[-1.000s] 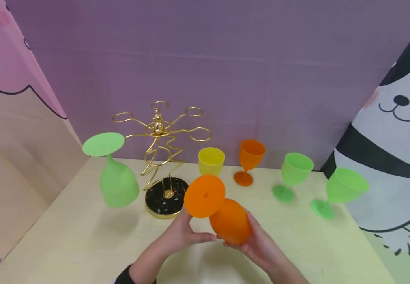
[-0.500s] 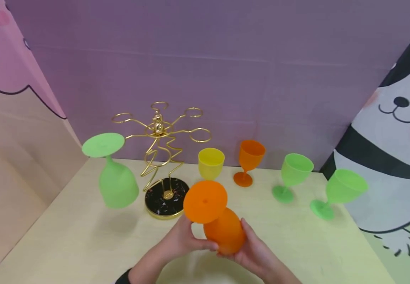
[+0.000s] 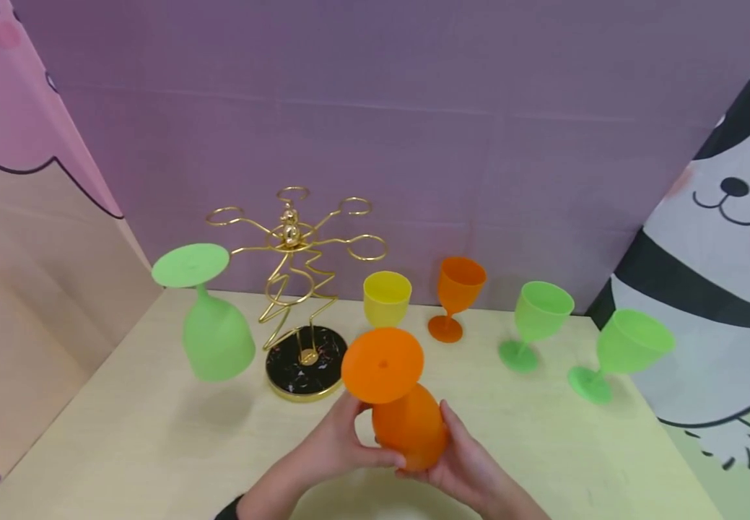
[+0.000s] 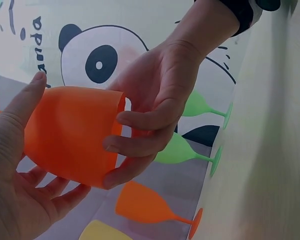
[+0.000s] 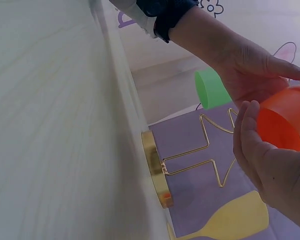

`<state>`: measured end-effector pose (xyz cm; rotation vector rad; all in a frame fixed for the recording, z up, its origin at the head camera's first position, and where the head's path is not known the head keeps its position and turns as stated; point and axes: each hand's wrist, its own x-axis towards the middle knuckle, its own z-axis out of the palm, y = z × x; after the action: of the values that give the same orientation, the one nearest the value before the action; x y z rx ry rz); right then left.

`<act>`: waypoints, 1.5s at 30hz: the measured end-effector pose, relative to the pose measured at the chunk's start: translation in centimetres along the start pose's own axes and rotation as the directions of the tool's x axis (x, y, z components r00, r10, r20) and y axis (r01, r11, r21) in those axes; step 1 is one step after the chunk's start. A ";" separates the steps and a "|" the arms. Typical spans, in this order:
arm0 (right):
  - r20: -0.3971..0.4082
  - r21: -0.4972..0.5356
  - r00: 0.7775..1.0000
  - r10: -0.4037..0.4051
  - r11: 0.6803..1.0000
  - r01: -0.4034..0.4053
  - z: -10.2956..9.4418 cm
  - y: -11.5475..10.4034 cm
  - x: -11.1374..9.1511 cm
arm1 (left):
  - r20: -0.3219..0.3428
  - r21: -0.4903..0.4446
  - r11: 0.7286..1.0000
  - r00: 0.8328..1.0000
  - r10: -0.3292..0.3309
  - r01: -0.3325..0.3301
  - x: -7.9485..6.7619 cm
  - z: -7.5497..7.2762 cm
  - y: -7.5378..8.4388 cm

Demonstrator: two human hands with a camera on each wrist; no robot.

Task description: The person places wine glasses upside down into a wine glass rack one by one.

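Both hands hold an orange goblet (image 3: 409, 427) upside down above the table, its round foot tilted up toward the head camera. My left hand (image 3: 342, 442) is curled about the bowl from the left, with the thumb across its near side. From the right, my right hand (image 3: 468, 462) grips the bowl near its rim; its fingertips hook over the rim in the left wrist view. A gold wire stand (image 3: 291, 242) on a black round base (image 3: 305, 361) rises just behind the left hand. One light green goblet (image 3: 219, 339) hangs upside down at the stand's left side.
Along the back of the table (image 3: 154, 448) stand a yellow goblet (image 3: 386, 297), another orange goblet (image 3: 461, 283) and two upright green goblets, one nearer (image 3: 542, 310) and one farther right (image 3: 633, 341). A purple backdrop (image 3: 375, 130) closes off the rear.
The held goblet has come slightly lower and its foot has shifted a little. My right hand has moved left and down with it, and the left thumb has closed onto the bowl.
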<state>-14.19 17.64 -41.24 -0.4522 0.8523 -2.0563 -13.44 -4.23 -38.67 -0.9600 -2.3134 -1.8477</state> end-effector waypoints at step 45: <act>0.074 0.019 0.997 -0.030 0.999 0.029 0.0 0.3 -0.1 | 0.009 0.016 0.999 0.999 0.052 -0.052 -0.3 -0.1 0.1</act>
<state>-14.01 17.64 -41.45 -0.5306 0.7872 -2.0591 -13.22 -4.44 -38.70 -1.0176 -2.2816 -1.8064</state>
